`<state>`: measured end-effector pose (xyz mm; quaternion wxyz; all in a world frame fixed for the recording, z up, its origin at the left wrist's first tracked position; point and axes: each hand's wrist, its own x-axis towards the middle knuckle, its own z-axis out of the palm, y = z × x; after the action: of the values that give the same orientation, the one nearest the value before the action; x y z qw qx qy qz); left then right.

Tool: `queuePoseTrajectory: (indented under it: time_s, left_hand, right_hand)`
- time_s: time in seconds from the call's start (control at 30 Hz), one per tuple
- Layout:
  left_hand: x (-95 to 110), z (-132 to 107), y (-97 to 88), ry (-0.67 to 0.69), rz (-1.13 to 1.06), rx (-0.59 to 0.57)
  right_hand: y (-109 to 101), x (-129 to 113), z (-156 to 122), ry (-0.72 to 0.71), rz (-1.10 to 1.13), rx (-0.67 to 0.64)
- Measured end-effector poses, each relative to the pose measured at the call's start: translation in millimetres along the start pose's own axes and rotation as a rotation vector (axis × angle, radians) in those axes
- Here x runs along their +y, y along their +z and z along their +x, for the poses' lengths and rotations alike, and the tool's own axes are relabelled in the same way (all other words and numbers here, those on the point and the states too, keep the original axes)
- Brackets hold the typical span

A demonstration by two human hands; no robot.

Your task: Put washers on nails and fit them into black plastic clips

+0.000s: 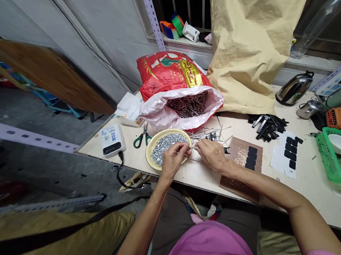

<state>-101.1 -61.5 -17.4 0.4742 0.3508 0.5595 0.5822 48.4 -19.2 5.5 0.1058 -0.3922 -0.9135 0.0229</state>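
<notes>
My left hand point(173, 157) hovers over the near rim of a yellow plate point(150, 145) heaped with small silvery metal bits, its fingers pinched together. My right hand point(211, 152) meets it just right of the plate, fingers also pinched. A thin metal pin seems to run between the two hands, though it is too small to be sure. Loose long pins point(213, 133) lie scattered on the table behind the hands. Behind them, an open red and white bag point(170, 76) is full of dark reddish pins point(188, 103).
Green-handled scissors point(141, 138) and a white charger box point(112, 139) lie left of the plate. A brown board with black pads point(248, 155) sits to the right, then a pile of black clips point(269, 125), a green basket point(326, 153), a kettle point(292, 88) and a big paper sack point(248, 43).
</notes>
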Motion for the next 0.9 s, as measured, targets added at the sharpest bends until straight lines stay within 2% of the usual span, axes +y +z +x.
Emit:
queuePoseTrajectory:
  time_s: [0.27,0.47,0.53,0.73,0.8,0.9]
  left_hand:
    - [6,2,-3.2,-0.018,-0.030,-0.111]
    - [9,1,-4.4,-0.116,-0.076,-0.155]
    - [9,0,-2.7,-0.126,-0.119,-0.148]
    - [9,-4,9.3,-0.165,-0.354,-0.063]
    - [10,-4,12.0,-0.174,-0.365,-0.046]
    - [11,-4,11.6,-0.183,-0.312,-0.041]
  right_hand:
    - [-16,1,4,0.168,0.304,-0.222]
    - [-16,8,10,0.286,0.780,-0.401]
    - [-13,9,11,0.316,0.859,-0.375]
    - [-12,8,11,0.319,0.874,-0.215]
    - [-14,7,10,0.306,0.805,-0.192]
    - [-17,5,4,0.236,0.569,-0.153]
